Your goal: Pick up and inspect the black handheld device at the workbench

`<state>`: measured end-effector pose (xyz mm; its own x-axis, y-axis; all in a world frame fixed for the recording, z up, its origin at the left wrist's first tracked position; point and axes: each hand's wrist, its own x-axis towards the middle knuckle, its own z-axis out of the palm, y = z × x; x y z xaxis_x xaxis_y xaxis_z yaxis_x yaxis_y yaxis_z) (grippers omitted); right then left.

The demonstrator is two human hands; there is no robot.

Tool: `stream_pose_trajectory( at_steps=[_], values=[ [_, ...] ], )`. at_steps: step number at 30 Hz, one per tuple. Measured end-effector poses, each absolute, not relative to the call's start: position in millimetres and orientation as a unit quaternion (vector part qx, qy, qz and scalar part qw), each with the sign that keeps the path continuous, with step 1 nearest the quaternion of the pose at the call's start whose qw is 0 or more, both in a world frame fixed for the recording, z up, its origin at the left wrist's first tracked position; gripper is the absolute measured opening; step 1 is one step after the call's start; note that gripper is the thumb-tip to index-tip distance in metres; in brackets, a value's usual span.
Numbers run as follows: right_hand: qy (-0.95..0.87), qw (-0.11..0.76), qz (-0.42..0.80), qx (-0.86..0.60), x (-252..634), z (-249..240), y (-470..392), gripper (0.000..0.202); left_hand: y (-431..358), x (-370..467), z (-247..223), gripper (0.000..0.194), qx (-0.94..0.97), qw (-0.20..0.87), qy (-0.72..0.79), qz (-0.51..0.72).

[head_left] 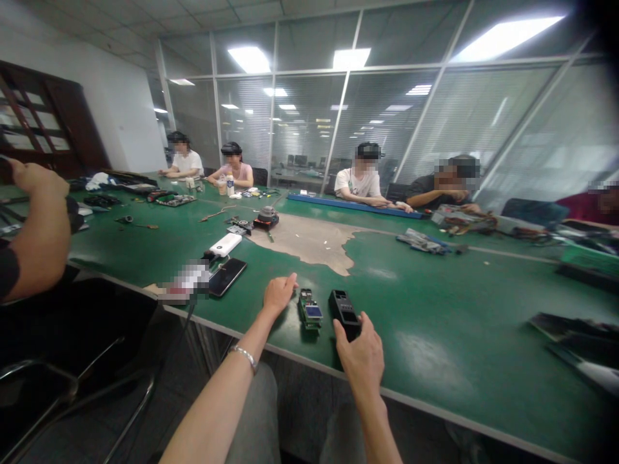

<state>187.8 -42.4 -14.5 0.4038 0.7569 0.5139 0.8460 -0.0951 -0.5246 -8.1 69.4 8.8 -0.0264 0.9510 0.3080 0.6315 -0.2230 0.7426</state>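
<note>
On the green table, my right hand point(363, 345) has its thumb and fingers on either side of the near end of a black plastic case point(344, 310). Rectangular openings show in the case's upper face. Just left of it lies a green circuit board assembly point(310, 312) with a small bluish display, apart from both hands. My left hand point(280, 293) rests beyond and left of this board, holding nothing that I can see. One digit there stretches to the right, while its other fingers are partly hidden.
A phone point(227, 277) and a white power bank point(225, 244) lie to the left. Ahead is a bare brownish patch point(309, 241) of tabletop, with a dark device point(265, 218) at its edge. Gloves point(422, 241) lie right. Several people sit around; a person's arm point(39, 225) reaches in left.
</note>
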Motion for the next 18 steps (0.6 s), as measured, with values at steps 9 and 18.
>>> stream_pose_trajectory(
  at_steps=[9, 18],
  values=[
    [-0.52, 0.426, -0.003, -0.741, 186, -4, -47, 0.058, 72, -9, 7, 0.065, 0.661, 0.209, 0.59, 0.413],
    [-0.554, 0.478, 0.031, -0.681, 142, 34, -41, 0.057, 71, -8, 8, 0.065, 0.655, 0.211, 0.596, 0.413]
  ],
)
